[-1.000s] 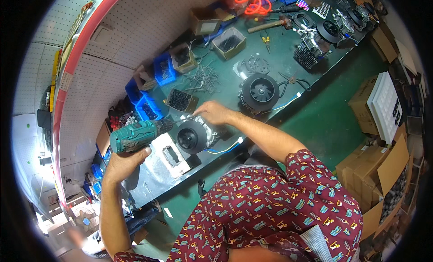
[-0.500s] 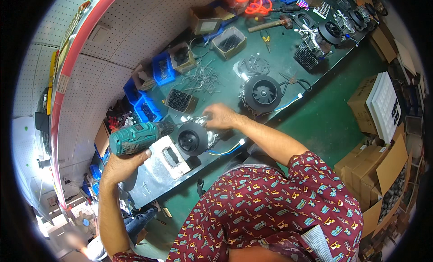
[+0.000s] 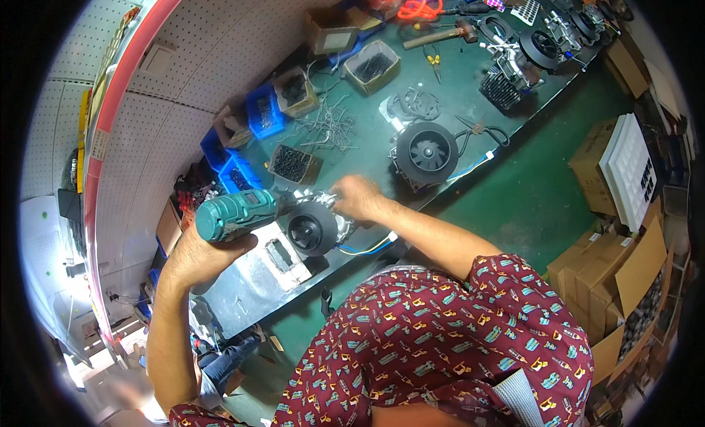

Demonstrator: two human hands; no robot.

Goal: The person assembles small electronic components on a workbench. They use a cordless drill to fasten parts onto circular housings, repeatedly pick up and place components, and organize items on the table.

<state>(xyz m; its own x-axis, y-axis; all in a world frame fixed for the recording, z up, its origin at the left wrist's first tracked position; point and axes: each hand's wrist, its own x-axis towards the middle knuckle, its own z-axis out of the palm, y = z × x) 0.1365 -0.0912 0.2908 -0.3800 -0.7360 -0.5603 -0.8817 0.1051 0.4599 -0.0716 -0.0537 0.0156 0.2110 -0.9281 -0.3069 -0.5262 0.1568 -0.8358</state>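
The left hand [image 3: 197,252] is gripping a green power screwdriver [image 3: 236,214], its fingers curled tight around the body, the tool lying roughly level with its nose pointing toward a black round fan unit [image 3: 312,229]. That fan unit is sitting at the near edge of the green tabletop [image 3: 382,144], just beside a flat grey metal plate [image 3: 253,276]. The right hand [image 3: 358,197] is resting on the fan unit's far side, fingers bent down onto its housing; whether they are pinching anything small is not clear. Blue and yellow wires [image 3: 371,245] are trailing from the unit over the tabletop edge. Farther back, a second black fan [image 3: 427,153] is standing well apart. Beyond it, loose metal clips [image 3: 327,126] are lying scattered near blue bins [image 3: 266,113] and small cardboard boxes [image 3: 373,66] of dark parts.
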